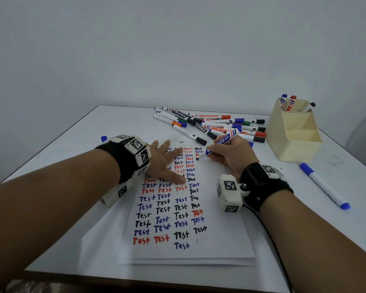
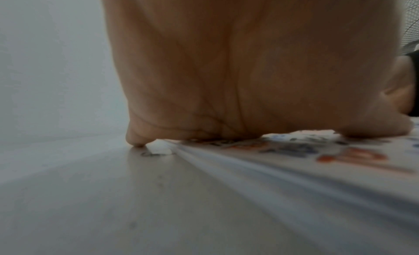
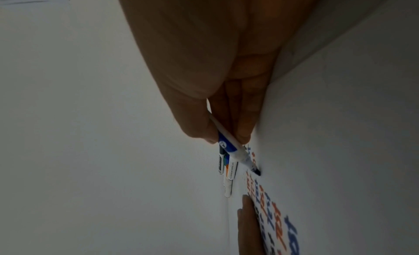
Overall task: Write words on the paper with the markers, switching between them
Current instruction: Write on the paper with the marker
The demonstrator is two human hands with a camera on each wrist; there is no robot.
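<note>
Holding a marker (image 1: 219, 145) in the right hand (image 1: 230, 154), thumb and fingers pinched together around the barrel close to the tip, other end pointing far and right; tip touching the paper (image 1: 220, 229) near the far end of the fourth column of "Test" words. Pressing the left hand (image 1: 164, 163) flat on the far left part of the sheet, fingers straight and spread apart, so keeping the page from sliding. Judging the marker as light and stiff, with a smooth plastic barrel, probably a bit slippery, so gripping low near the tip is giving best control. Judging the paper as thin and soft, lying on a small stack of sheets, likely shifting or wrinkling if not pinned down. Leaving wide white room on the right part of the page, while the three left columns are looking nearly full. Lying just beyond the far edge of the sheet, a pile of markers (image 1: 211, 123), very near the writing hand, so risking a bump when reaching. Standing to the far right, a cream holder (image 1: 294, 142) with a few more markers; resting near the right table edge, one blue capped marker (image 1: 323, 185)
</note>
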